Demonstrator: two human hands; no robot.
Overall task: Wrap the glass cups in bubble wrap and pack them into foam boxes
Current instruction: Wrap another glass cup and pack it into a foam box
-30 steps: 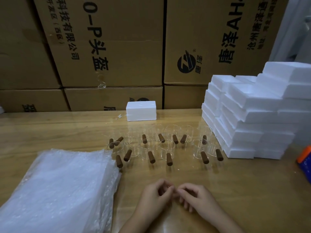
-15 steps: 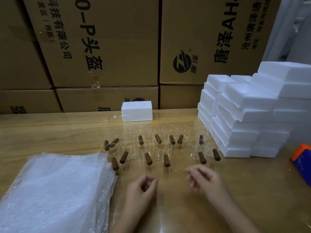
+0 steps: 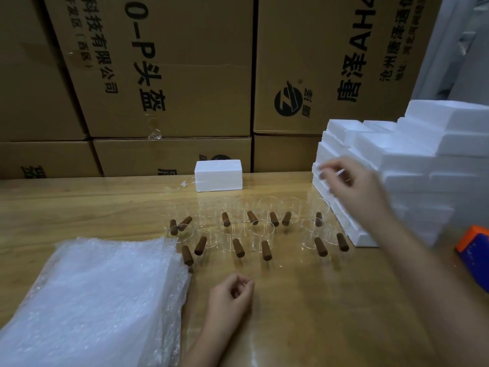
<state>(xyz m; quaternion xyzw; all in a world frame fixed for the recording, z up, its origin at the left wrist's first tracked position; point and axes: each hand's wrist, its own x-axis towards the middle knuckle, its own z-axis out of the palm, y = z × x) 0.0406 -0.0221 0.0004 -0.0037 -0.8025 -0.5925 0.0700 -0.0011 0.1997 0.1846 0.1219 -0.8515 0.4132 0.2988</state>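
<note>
Several clear glass cups (image 3: 262, 235) with brown wooden handles stand in two rows at the middle of the wooden table (image 3: 330, 300). A thick stack of bubble wrap sheets (image 3: 95, 298) lies at the front left. White foam boxes (image 3: 412, 165) are piled at the right. My right hand (image 3: 352, 186) is raised in front of that pile with fingers spread, holding nothing; it is blurred. My left hand (image 3: 231, 295) rests on the table in front of the cups, fingers loosely curled and empty.
One single foam box (image 3: 218, 175) sits at the back of the table behind the cups. Large cardboard cartons (image 3: 169, 75) form a wall along the table's far edge. An orange and blue object (image 3: 475, 250) lies at the right edge.
My hands, joined near the front edge a second ago, have parted. The right hand rose up and right over the cups to the foam pile; the left hand stayed low on the table.
</note>
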